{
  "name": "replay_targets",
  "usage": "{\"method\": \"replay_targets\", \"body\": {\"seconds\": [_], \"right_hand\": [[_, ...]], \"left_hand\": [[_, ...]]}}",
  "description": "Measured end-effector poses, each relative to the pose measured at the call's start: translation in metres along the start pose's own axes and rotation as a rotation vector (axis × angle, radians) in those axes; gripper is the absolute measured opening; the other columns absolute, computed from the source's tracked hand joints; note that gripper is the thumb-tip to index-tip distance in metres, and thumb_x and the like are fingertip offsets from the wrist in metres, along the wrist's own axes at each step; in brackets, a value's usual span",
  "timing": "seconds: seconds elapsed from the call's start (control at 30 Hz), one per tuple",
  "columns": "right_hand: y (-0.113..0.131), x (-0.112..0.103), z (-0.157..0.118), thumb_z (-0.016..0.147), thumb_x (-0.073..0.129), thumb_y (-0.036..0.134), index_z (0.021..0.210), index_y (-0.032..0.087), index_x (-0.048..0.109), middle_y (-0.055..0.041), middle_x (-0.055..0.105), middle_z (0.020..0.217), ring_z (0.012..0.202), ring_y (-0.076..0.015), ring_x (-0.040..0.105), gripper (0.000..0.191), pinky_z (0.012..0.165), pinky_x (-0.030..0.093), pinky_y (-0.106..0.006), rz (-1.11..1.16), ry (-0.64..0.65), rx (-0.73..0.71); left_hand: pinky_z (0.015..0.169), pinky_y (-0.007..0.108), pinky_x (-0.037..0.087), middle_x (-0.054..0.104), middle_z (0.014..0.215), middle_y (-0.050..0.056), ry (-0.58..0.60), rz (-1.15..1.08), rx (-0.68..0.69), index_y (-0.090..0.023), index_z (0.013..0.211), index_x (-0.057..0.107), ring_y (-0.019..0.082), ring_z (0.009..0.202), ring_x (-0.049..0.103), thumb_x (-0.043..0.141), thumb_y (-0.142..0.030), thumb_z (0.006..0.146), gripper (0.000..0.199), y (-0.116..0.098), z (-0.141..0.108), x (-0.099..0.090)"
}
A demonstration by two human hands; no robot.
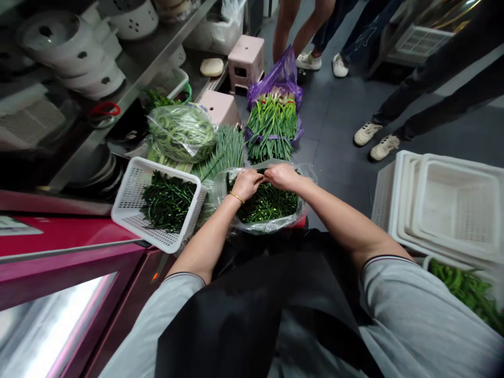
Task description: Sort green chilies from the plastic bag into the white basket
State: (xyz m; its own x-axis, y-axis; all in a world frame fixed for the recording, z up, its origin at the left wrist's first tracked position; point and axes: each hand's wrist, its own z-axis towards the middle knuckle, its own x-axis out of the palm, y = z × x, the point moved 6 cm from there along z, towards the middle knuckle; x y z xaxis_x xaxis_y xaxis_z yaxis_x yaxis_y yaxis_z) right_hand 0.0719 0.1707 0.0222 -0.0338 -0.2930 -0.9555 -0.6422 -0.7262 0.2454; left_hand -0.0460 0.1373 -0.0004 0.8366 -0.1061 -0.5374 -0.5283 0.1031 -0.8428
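Observation:
My left hand [247, 185] and my right hand [282, 176] meet above a clear plastic bag [264, 227]. The fingers of both are pinched together, close to touching. Whatever lies between the fingertips is too small to make out. Inside the open bag is a heap of dark green cut stems [271, 205]. To the left of it, a tilted white plastic basket [125, 202] holds more dark green cut stems [167, 199]. Long green stalks [230, 144] lie just beyond the bag.
Bagged green beans [183, 131] rest beyond the basket. Bundled greens in a purple bag [273, 115] stand ahead, near pink stools [246, 58]. Stacked white baskets [413, 210] are at right. Red-handled scissors [104, 110] lie on the left shelf. Other people's legs [425, 94] stand on the floor.

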Motion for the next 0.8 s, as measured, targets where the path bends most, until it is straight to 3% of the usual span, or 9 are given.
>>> {"method": "replay_targets", "body": {"seconds": [0.13, 0.23, 0.33, 0.43, 0.5, 0.6, 0.67, 0.73, 0.8], "right_hand": [[-0.013, -0.018, -0.017, 0.093, 0.044, 0.04, 0.093, 0.012, 0.071, -0.0072, 0.069, 0.081, 0.069, -0.0137, 0.059, 0.039, 0.067, 0.041, -0.025, 0.4, 0.0, -0.079], [-0.024, -0.006, -0.019, 0.095, 0.037, 0.048, 0.1, 0.011, 0.07, -0.0072, 0.071, 0.079, 0.064, -0.013, 0.06, 0.049, 0.065, 0.044, -0.024, 0.515, 0.028, 0.085], [-0.028, 0.015, -0.01, 0.094, 0.04, 0.049, 0.096, 0.008, 0.072, -0.0183, 0.072, 0.094, 0.085, -0.022, 0.067, 0.053, 0.075, 0.048, -0.028, 0.215, 0.053, 0.362], [-0.017, 0.03, 0.009, 0.087, 0.056, 0.039, 0.103, 0.007, 0.071, -0.0241, 0.068, 0.111, 0.105, -0.0301, 0.064, 0.039, 0.085, 0.049, -0.034, -0.018, 0.132, 0.445], [-0.012, 0.035, 0.017, 0.078, 0.066, 0.028, 0.106, 0.008, 0.071, -0.0224, 0.068, 0.111, 0.106, -0.0312, 0.064, 0.034, 0.086, 0.05, -0.035, -0.028, 0.217, 0.43], [-0.019, 0.032, 0.009, 0.076, 0.066, 0.025, 0.092, 0.008, 0.071, -0.0181, 0.073, 0.09, 0.085, -0.0276, 0.07, 0.023, 0.075, 0.054, -0.034, 0.186, 0.294, 0.461], [-0.022, 0.023, -0.003, 0.081, 0.061, 0.026, 0.087, 0.009, 0.066, -0.0127, 0.072, 0.077, 0.067, -0.0211, 0.069, 0.018, 0.064, 0.054, -0.03, 0.483, 0.243, 0.467], [-0.018, 0.01, -0.013, 0.085, 0.056, 0.025, 0.089, 0.012, 0.061, -0.0075, 0.07, 0.073, 0.057, -0.0154, 0.065, 0.014, 0.058, 0.052, -0.027, 0.744, 0.111, 0.41], [-0.01, -0.003, -0.018, 0.087, 0.055, 0.025, 0.091, 0.014, 0.057, -0.0054, 0.07, 0.074, 0.059, -0.0141, 0.064, 0.012, 0.059, 0.051, -0.026, 0.761, -0.046, 0.327]], "left_hand": [[0.109, 0.042, 0.027, 0.068, 0.109, 0.009, 0.025, -0.031, 0.142, -0.024, 0.083, 0.074, 0.027, 0.122, 0.051, 0.066, -0.019, 0.074, 0.013, -0.012, 0.002, 0.0], [0.107, 0.039, 0.033, 0.062, 0.121, 0.01, -0.058, -0.045, 0.119, -0.021, 0.081, 0.072, 0.025, 0.121, 0.052, 0.066, -0.019, 0.072, 0.01, -0.01, -0.005, -0.008], [0.095, 0.036, 0.042, 0.066, 0.097, 0.008, -0.189, -0.061, -0.02, -0.017, 0.072, 0.066, 0.022, 0.1, 0.059, 0.059, -0.02, 0.074, 0.008, 0.001, -0.016, -0.016], [0.067, 0.027, 0.046, 0.054, 0.058, -0.001, -0.248, -0.215, -0.214, -0.017, 0.063, 0.055, 0.014, 0.06, 0.053, 0.052, -0.02, 0.077, 0.015, 0.015, -0.026, -0.016], [0.052, 0.023, 0.04, 0.043, 0.048, -0.005, -0.285, -0.328, -0.317, -0.018, 0.059, 0.05, 0.01, 0.046, 0.042, 0.055, -0.023, 0.077, 0.019, 0.021, -0.032, -0.016], [0.046, 0.022, 0.036, 0.043, 0.046, -0.005, -0.257, -0.477, -0.389, -0.017, 0.06, 0.052, 0.008, 0.04, 0.038, 0.058, -0.033, 0.079, 0.026, 0.021, -0.035, -0.009], [0.05, 0.021, 0.04, 0.051, 0.052, -0.002, -0.195, -0.577, -0.37, -0.015, 0.066, 0.057, 0.008, 0.046, 0.045, 0.058, -0.034, 0.08, 0.024, 0.014, -0.032, 0.001], [0.054, 0.019, 0.043, 0.057, 0.06, -0.001, -0.149, -0.651, -0.318, -0.014, 0.072, 0.06, 0.008, 0.053, 0.051, 0.062, -0.031, 0.079, 0.019, 0.003, -0.028, 0.012], [0.052, 0.018, 0.042, 0.056, 0.059, -0.002, -0.116, -0.718, -0.333, -0.013, 0.073, 0.058, 0.006, 0.05, 0.05, 0.062, -0.03, 0.08, 0.018, -0.003, -0.025, 0.022]]}}
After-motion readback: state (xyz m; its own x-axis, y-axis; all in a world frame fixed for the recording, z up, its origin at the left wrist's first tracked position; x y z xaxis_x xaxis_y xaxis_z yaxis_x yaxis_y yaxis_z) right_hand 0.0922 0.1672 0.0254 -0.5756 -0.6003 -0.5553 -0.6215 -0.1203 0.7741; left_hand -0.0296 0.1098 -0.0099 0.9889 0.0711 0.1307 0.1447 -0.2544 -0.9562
